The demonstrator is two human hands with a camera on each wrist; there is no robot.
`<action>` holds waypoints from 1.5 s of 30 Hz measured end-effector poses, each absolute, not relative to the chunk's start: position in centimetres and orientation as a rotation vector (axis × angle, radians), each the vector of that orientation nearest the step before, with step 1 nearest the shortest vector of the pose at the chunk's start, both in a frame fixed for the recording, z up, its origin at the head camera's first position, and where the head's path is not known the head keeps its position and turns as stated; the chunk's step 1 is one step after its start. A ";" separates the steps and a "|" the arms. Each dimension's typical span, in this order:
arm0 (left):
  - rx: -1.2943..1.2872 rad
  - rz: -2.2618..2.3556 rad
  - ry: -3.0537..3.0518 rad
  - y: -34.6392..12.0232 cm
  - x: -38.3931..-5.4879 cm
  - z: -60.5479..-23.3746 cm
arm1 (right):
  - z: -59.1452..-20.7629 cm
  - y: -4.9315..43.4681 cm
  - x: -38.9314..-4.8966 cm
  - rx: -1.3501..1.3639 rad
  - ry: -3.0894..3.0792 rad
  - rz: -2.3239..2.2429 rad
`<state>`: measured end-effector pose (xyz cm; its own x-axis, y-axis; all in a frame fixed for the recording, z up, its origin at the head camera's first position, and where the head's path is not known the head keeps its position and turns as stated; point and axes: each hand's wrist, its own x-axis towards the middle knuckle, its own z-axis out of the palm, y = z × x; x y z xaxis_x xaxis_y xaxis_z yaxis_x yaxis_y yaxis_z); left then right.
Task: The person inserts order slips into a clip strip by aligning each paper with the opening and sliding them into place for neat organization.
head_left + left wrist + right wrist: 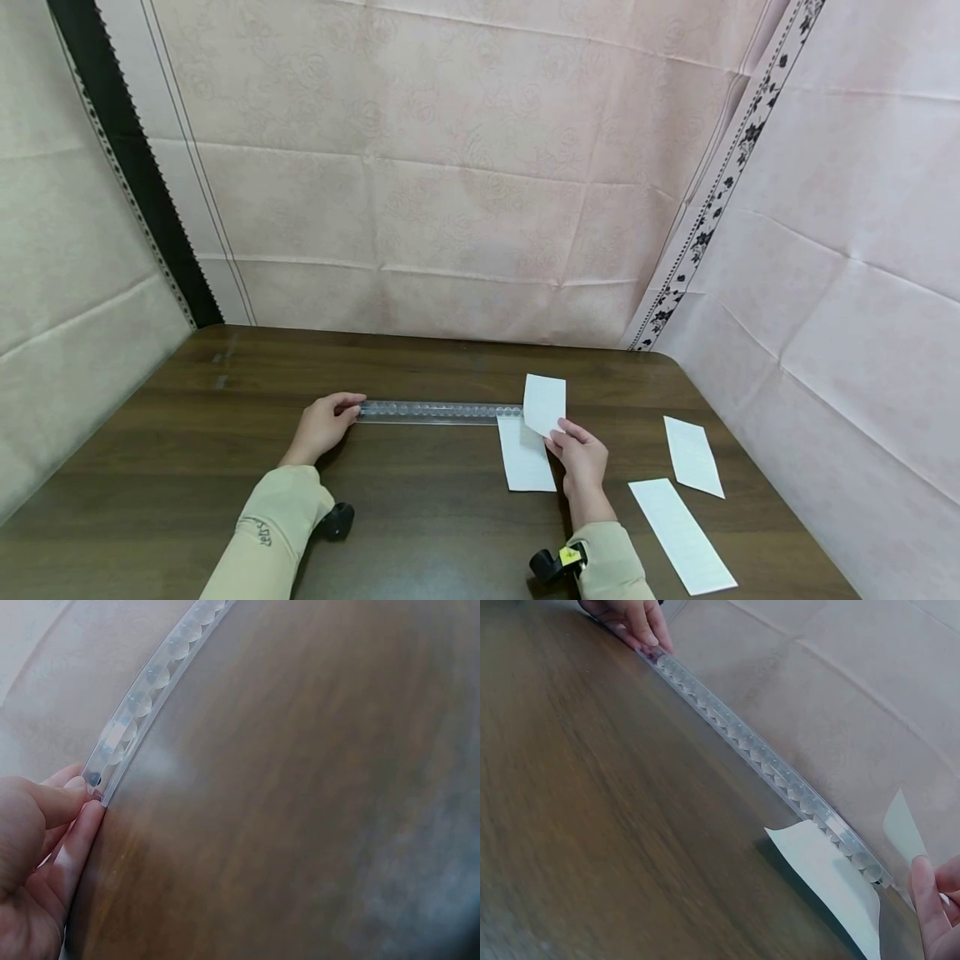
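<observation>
A long clear plastic strip [435, 412] with a row of round, see-through bumps lies crosswise on the table. My left hand [326, 427] pinches its left end between thumb and fingers, as the left wrist view also shows. Near the strip's other end, my right hand [579, 462] pinches the lower corner of a white paper piece [545, 400], which is raised and covers that end in the head view. A second white paper piece [527, 460] lies below, its far edge at the strip; in the right wrist view this paper [829, 881] looks slightly curled.
Two more white paper pieces lie to the right of my right hand: a shorter one [693, 457] farther back and a longer one [682, 537] nearer. The brown wooden table [420, 517] meets pale cloth hangings [450, 208] at the back and sides.
</observation>
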<state>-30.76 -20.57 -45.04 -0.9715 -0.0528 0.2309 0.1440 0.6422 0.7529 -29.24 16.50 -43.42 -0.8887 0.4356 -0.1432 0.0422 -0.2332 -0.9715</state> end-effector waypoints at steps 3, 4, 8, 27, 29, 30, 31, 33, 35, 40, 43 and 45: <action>-0.072 -1.241 -2.632 -20.6 -30.7 -45.0 | -43.4 16.2 -29.2 -0.584 -1.778 2.195; -0.070 -1.243 -2.631 -20.6 -30.7 -45.0 | -43.3 16.1 -29.1 -0.592 -1.788 2.187; -0.070 -1.246 -2.631 -20.6 -30.7 -45.0 | -43.2 15.8 -29.0 -0.585 -1.790 2.184; -0.072 -1.257 -2.638 -20.5 -30.7 -44.7 | -42.8 14.1 -28.8 -0.554 -1.841 2.162; -0.069 -1.256 -2.635 -20.5 -30.6 -44.7 | -42.9 13.9 -28.8 -0.547 -1.837 2.170; -0.069 -1.256 -2.633 -20.4 -30.6 -44.7 | -42.9 13.9 -28.7 -0.550 -1.841 2.169; -0.070 -1.252 -2.631 -20.4 -30.6 -44.7 | -42.9 13.8 -28.7 -0.550 -1.844 2.169; -0.072 -1.248 -2.625 -20.4 -30.6 -44.7 | -42.9 13.6 -28.6 -0.547 -1.843 2.171; -0.075 -1.247 -2.623 -20.4 -30.6 -44.7 | -42.9 13.4 -28.6 -0.544 -1.836 2.172; -0.072 -1.249 -2.630 -20.5 -30.6 -44.7 | -42.8 12.9 -28.3 -0.501 -1.806 2.202; -0.072 -1.251 -2.633 -20.6 -30.6 -44.7 | -42.8 12.6 -28.2 -0.485 -1.804 2.218; -0.069 -1.258 -2.632 -20.6 -30.7 -44.8 | -42.9 12.4 -28.1 -0.477 -1.800 2.224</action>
<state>-30.65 -20.56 -44.76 -0.9740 -0.0537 0.2200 0.1374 0.6321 0.7626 -28.12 12.40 -42.86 -0.9177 0.3844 -0.1004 0.0181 -0.2121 -0.9771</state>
